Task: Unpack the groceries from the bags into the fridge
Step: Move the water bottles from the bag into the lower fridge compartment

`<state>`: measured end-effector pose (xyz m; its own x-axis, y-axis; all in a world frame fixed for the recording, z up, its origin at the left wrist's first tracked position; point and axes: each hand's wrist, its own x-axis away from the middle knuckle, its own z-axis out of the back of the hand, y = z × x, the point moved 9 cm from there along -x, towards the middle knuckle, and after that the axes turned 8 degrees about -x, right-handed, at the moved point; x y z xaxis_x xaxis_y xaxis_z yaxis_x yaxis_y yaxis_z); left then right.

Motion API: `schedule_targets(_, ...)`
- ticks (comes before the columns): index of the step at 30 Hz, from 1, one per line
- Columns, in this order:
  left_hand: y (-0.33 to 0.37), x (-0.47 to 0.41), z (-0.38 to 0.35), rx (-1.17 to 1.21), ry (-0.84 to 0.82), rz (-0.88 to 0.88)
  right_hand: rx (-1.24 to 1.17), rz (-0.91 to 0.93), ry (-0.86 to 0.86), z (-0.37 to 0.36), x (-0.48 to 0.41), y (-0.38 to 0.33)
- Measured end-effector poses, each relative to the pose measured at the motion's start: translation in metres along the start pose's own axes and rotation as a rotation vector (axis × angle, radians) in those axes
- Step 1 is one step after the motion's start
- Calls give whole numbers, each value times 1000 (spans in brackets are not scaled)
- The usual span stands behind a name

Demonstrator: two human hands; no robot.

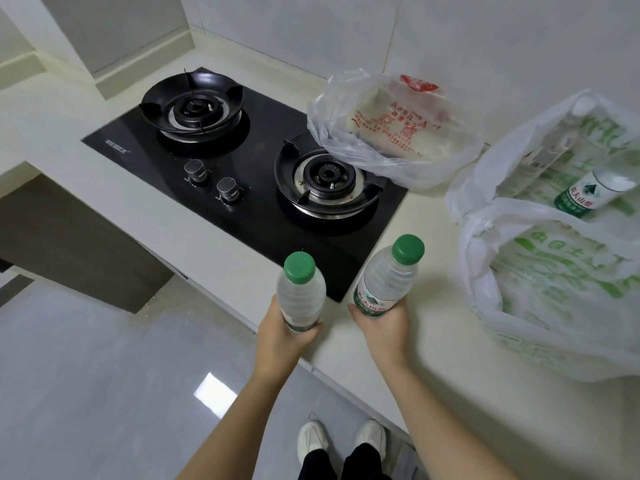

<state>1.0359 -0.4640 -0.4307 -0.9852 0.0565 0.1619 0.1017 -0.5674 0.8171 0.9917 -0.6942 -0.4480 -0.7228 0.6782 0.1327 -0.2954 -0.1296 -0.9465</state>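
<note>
**Q:** How far along is the unpacking?

**A:** Early to middle, as a judgement. You have two water bottles out and in hand, and neither is stored yet. No fridge is in view. To the right of your right-hand fingers, the green-printed bag [554,289] sits open on the counter [426,344] with a third bottle [585,194] lying inside. Further shapes show through its plastic, but you cannot count them. Beyond your fingertips, at the far side of the hob [242,188], the red-printed bag [391,133] holds a pale package, not yet taken out.

**Q:** What do the hands hold, and how?

**A:** Your left hand [277,330] is curled round the lower body of the left bottle [300,289], fingers wrapped across the label. Your right hand [381,327] grips the right bottle [388,278] the same way, low on the label, thumb on the near side. Neither hand is open, and each carries one bottle only.

**Q:** Which way do the bottles point?

**A:** Both stand cap-up, bases seated in your fingers and green caps rising away from them towards your head. The left bottle's long axis runs close to upright, seen steeply from above. The right bottle's long axis leans, its cap tipped away from your fingers to the right, towards the green-printed bag. The two are near each other but apart, held above the counter's near edge, just short of the hob's front corner.
</note>
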Motion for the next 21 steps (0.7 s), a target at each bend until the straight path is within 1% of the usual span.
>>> schedule_targets(3, 3, 1, 1, 8, -1, 8, 18, -15, -8, -1, 0, -1)
schedule_targets(5, 7, 1, 4, 19, -18, 17, -13, -15, 9, 2, 3, -6)
schedule_targets(7, 11, 4, 8, 40, -38, 20, -43, -18, 12, 5, 10, -17)
schedule_targets(10, 25, 9, 19, 83, -31, 15, -102, -4, -32, 7, 20, -46)
schedule_targets(14, 77, 13, 54, 165, 55, -65, -192, 111, -79, 16, 26, -118)
schedule_targets(21, 188, 30, 147, 295, 207, -271, -349, 359, -126, 39, 48, -254)
